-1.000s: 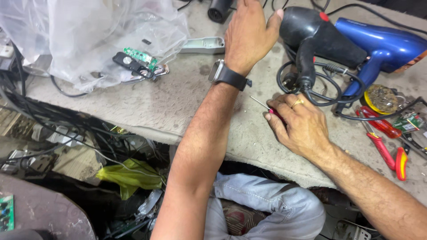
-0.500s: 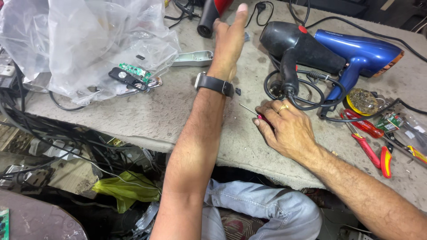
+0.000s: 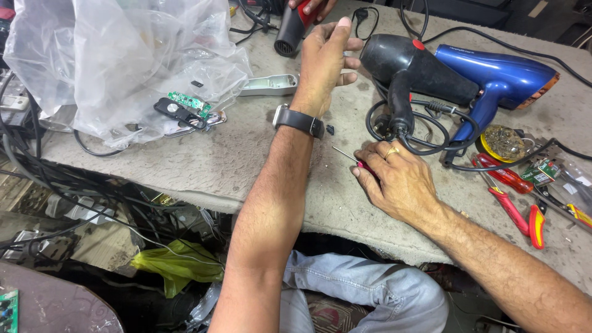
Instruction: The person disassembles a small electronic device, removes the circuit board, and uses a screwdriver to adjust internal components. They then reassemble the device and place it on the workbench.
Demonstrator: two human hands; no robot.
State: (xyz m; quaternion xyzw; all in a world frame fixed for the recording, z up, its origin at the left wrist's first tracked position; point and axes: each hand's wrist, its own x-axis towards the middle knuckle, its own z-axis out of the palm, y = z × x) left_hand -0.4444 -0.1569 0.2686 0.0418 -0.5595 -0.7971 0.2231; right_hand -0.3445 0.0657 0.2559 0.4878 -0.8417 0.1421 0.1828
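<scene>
The right hand (image 3: 401, 179), low centre-right, grasps a small screwdriver (image 3: 346, 156), its shaft pointing upper left toward the released left hand (image 3: 324, 58) above the tabletop (image 3: 246, 166).

Screwdriver (image 3: 353, 160) handle concealed under right hand (image 3: 401, 182), only thin shaft exposed, second person's hand (image 3: 311, 7) cut off by top edge, plastic bag (image 3: 123, 55) contents obscured

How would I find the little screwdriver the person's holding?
Find the big black hair dryer on the bench. Just below its coiled cord lies the right hand with a ring. The screwdriver pokes from its fingers: a thin silver shaft, far slimmer than the red pliers nearby.
</scene>
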